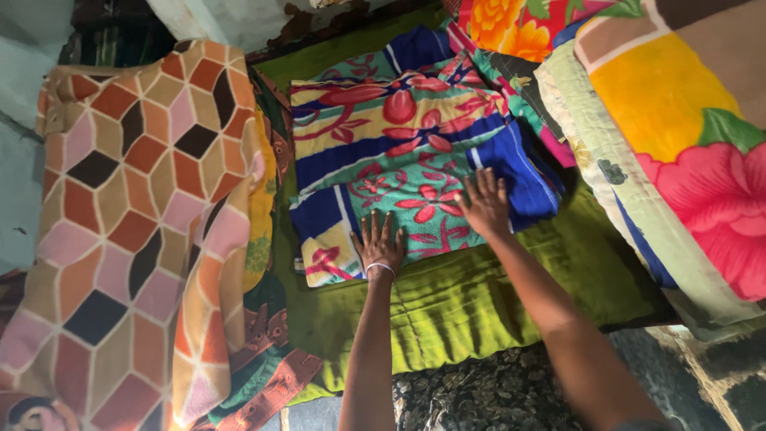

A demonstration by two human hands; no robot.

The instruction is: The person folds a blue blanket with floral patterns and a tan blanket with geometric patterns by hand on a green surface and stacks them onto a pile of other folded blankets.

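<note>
You work on a soft green quilted mat [479, 303] beside a pale peeling wall [231, 20], with a hexagon-patterned woolly blanket [136, 223] at the left and a thick flowered quilt [686, 144] at the right. Your left hand [379, 249] and right hand [484, 206], fingers spread flat, press on the folded floral blanket [399, 144], which lies in the middle of the mat on its far part.

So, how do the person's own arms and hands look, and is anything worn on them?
Both forearms are bare, with no sleeves in view. The left hand has a thin pale bangle round its wrist. The right hand shows no ring, band or glove. Fingers on both hands are bare.
</note>
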